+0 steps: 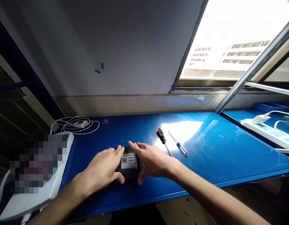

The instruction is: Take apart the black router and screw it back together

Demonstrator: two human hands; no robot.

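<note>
A flat black box-shaped device (129,175) lies on the blue table, with a white label (129,161) facing up that carries a QR code and barcodes. My left hand (104,165) grips its left side, fingers at the far edge and thumb near the front. On the right side, my right hand (153,159) holds it likewise, with its fingers over the far right corner and its thumb low on the near right. Just beyond the device lie two tiny dark pieces, perhaps screws; one small piece (122,141) is left of the other, beside my right fingertips.
Right of my hands lie a black-and-yellow screwdriver (161,136) and a clear blue-handled screwdriver (182,150). A coiled white cable (81,124) sits at the back left. White power strips stand at left (52,187) and right (273,132). A metal post (235,81) rises at the back right.
</note>
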